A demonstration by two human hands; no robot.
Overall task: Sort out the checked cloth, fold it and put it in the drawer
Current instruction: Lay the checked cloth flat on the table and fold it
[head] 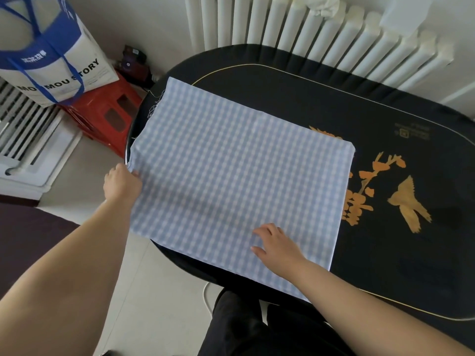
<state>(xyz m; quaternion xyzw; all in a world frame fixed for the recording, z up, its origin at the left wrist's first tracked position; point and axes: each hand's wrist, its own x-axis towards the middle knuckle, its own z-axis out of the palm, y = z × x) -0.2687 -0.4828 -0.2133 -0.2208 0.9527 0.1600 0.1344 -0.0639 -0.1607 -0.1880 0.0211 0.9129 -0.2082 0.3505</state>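
Checked cloth: blue-and-white, spread flat on the black oval table; left edge overhangs the rim, frayed threads at the far left corner.
Left hand: pinches the overhanging left edge.
Right hand: fingers spread, pressing flat near the front edge.
Step, judged: next fold. Keep the right hand as anchor, carry the left edge across, match corners before creasing.
Drawer: not in view.
Surroundings: white radiator, red stool, tote bag.

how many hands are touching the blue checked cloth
2. The left hand grips the blue-and-white checked cloth at its left edge; the right hand rests flat near its front edge.
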